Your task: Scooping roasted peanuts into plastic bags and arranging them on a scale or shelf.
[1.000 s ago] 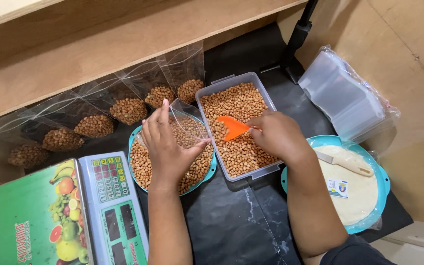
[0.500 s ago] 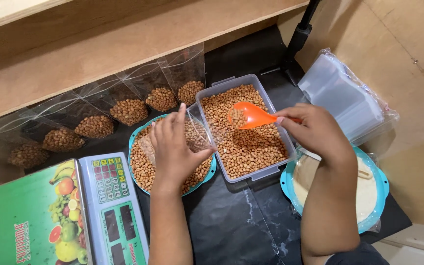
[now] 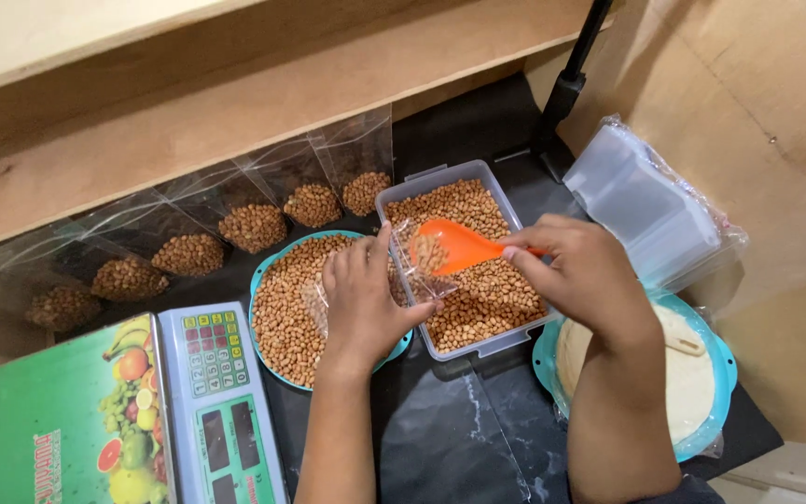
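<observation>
Here's the right hand [image 3: 578, 273] up over the clear plastic tub [image 3: 506, 191], fingers pinched on the handle of the orange scoop [image 3: 454, 245], and the scoop's bowl carries a small heap of peanuts. Its lip sits right at the mouth of a small clear pouch [image 3: 414, 266], which the left hand [image 3: 366, 301] grips by its side and holds open, thumb on the near edge, fingers spread along the film. The pouch hangs across the gap between the round teal tray [image 3: 263, 271] and the tub, tilted toward the scoop.

How far along? By my reading, a fair way: five filled pouches [image 3: 252, 227] stand in a row against the wooden ledge [image 3: 235, 103] behind, each with a clump of nuts at the bottom and its top open (none looks sealed, as far as I can tell). This one seems to hold only a few nuts so far. Plenty left, too: the tub is near full, the tray is heaped, and a stack of empty pouches [image 3: 650, 205] waits off to the right.

Both forearms come straight in from the near edge, wrists level, right wrist cocked inward to aim the scoop. The weighing scale [image 3: 212, 392] sits at the left elbow, nothing on its platform that I can see.
</observation>
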